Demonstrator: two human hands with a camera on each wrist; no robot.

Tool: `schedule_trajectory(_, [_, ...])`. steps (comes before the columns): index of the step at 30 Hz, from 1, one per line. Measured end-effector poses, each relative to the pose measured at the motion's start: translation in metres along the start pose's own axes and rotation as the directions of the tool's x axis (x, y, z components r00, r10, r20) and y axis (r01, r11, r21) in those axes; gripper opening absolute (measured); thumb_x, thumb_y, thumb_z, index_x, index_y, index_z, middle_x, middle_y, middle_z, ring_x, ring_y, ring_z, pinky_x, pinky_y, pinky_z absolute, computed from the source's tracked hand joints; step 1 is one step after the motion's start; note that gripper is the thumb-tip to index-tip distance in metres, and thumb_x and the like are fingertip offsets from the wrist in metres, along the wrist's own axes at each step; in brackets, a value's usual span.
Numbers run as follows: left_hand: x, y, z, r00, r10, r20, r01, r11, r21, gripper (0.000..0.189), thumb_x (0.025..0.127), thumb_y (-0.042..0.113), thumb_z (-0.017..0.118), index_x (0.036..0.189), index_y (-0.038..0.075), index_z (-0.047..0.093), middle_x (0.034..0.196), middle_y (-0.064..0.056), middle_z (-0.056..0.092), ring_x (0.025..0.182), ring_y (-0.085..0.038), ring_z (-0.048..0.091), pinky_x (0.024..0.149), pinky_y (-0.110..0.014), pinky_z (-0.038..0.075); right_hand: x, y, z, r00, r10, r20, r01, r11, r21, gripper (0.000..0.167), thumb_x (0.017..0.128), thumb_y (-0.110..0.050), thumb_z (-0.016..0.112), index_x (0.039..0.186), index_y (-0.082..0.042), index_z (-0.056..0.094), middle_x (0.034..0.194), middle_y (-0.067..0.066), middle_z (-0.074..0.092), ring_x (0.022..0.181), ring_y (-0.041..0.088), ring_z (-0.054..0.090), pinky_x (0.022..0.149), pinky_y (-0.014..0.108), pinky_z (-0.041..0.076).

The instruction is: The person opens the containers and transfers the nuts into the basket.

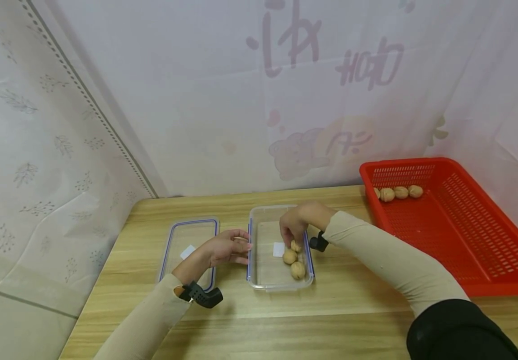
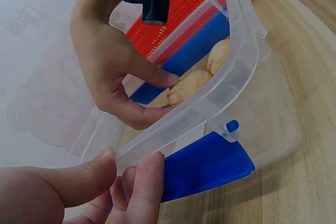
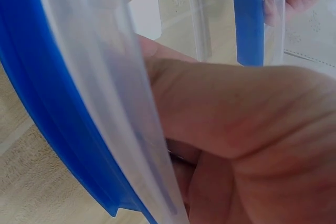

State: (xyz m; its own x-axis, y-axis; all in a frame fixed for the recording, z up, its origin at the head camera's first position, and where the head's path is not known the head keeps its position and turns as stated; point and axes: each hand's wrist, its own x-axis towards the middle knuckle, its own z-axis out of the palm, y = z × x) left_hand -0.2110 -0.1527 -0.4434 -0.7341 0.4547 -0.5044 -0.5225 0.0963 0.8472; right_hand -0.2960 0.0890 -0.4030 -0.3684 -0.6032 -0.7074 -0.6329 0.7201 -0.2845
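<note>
While the left hand (image 1: 227, 248) steadies a clear plastic box (image 1: 263, 272) by its left side, thumb and fingers clamped on the rim near a blue clip (image 2: 207, 166), the right hand (image 1: 296, 222) reaches down inside the right half of that box. Its thumb and forefinger are closed on a walnut (image 1: 295, 245), as the left wrist view shows; whether that nut touches the bottom cannot be told. Just nearer the person, a second walnut (image 1: 290, 256) and a third walnut (image 1: 298, 270) lie in the box along its right side, beside a white label (image 1: 278, 249). To the left, a clear lid (image 1: 187, 235) with a blue seal lies flat on the wooden table (image 1: 119, 280), partly behind the left hand and wrist, with a white patch (image 1: 188, 251) on it. At the right stands a red basket (image 1: 457, 240), where a row of walnuts (image 1: 401, 192) sits by the far left corner, the leftmost partly hidden by the basket's edge. A pale printed cloth (image 1: 196, 125) hangs behind the table.
</note>
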Motion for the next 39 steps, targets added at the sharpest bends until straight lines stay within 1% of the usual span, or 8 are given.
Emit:
schedule_trajectory(5, [0.001,-0.001,0.000,1.000,-0.001,0.009,0.001,1.000,0.003,0.036,0.102,-0.007,0.052,0.135,-0.011,0.038,0.096,-0.006,0.057,0.086,-0.014,0.060,0.081,-0.032,0.064,0.001,0.001,0.000,1.000,-0.011,0.002,0.011,1.000,-0.002,0.020,0.086,-0.004,0.081,0.097,-0.021,0.077,0.091,-0.012,0.067,0.084,0.005,0.054,0.076,0.022,0.051])
schedule_trajectory(12, [-0.001,-0.002,0.000,1.000,-0.003,0.006,0.003,1.000,0.000,0.038,0.102,-0.007,0.052,0.136,-0.012,0.037,0.095,-0.006,0.057,0.085,-0.014,0.061,0.079,-0.031,0.064,0.000,0.004,-0.005,0.993,-0.118,-0.001,0.118,0.992,0.033,0.017,0.089,-0.004,0.077,0.104,-0.011,0.077,0.099,-0.006,0.070,0.091,0.006,0.058,0.082,0.020,0.053])
schedule_trajectory(21, [0.000,-0.002,0.001,1.000,0.001,0.005,-0.001,1.000,-0.006,0.036,0.102,-0.007,0.052,0.134,-0.012,0.038,0.094,-0.005,0.058,0.084,-0.013,0.061,0.078,-0.031,0.064,-0.003,0.012,-0.007,0.967,-0.230,-0.110,0.245,0.956,0.162,0.024,0.087,-0.003,0.079,0.110,-0.005,0.076,0.106,0.000,0.070,0.099,0.009,0.060,0.088,0.023,0.055])
schedule_trajectory(24, [0.000,-0.001,0.001,1.000,0.002,0.002,-0.002,1.000,-0.008,0.035,0.102,-0.007,0.052,0.133,-0.012,0.038,0.094,-0.006,0.058,0.084,-0.014,0.061,0.079,-0.032,0.064,-0.006,0.013,-0.007,0.954,-0.254,-0.156,0.284,0.934,0.216,0.026,0.089,-0.002,0.076,0.115,-0.002,0.074,0.110,0.002,0.069,0.100,0.011,0.061,0.088,0.024,0.056])
schedule_trajectory(27, [0.000,0.000,0.001,1.000,0.001,0.002,-0.001,1.000,-0.001,0.034,0.102,-0.006,0.053,0.133,-0.012,0.039,0.094,-0.006,0.058,0.085,-0.015,0.061,0.079,-0.032,0.064,-0.010,0.014,-0.008,0.939,-0.273,-0.208,0.326,0.898,0.294,0.028,0.091,0.001,0.073,0.119,0.002,0.071,0.116,0.007,0.068,0.105,0.013,0.062,0.091,0.025,0.057])
schedule_trajectory(32, [0.000,0.000,0.001,1.000,-0.001,0.009,0.001,1.000,0.003,0.035,0.103,-0.006,0.052,0.133,-0.012,0.038,0.095,-0.006,0.058,0.085,-0.015,0.061,0.079,-0.031,0.064,-0.015,0.016,-0.009,0.899,-0.320,-0.298,0.417,0.834,0.362,0.031,0.092,0.003,0.069,0.123,0.006,0.067,0.124,0.016,0.067,0.109,0.016,0.063,0.092,0.027,0.058])
schedule_trajectory(36, [0.002,-0.004,-0.001,0.999,0.042,0.023,-0.042,0.999,0.025,0.034,0.103,-0.005,0.052,0.133,-0.012,0.037,0.094,-0.005,0.058,0.085,-0.015,0.061,0.079,-0.030,0.064,-0.020,0.019,-0.010,0.869,-0.346,-0.353,0.472,0.793,0.385,0.031,0.092,0.003,0.067,0.124,0.005,0.068,0.128,0.023,0.065,0.111,0.017,0.064,0.094,0.028,0.057])
schedule_trajectory(39, [0.001,-0.008,-0.003,0.995,0.089,0.033,-0.091,0.995,0.052,0.035,0.103,-0.004,0.053,0.133,-0.013,0.036,0.093,-0.004,0.059,0.084,-0.015,0.061,0.079,-0.030,0.064,-0.025,0.020,-0.010,0.856,-0.343,-0.387,0.492,0.770,0.407,0.030,0.093,0.002,0.067,0.123,0.002,0.069,0.128,0.022,0.065,0.111,0.018,0.064,0.095,0.029,0.057])
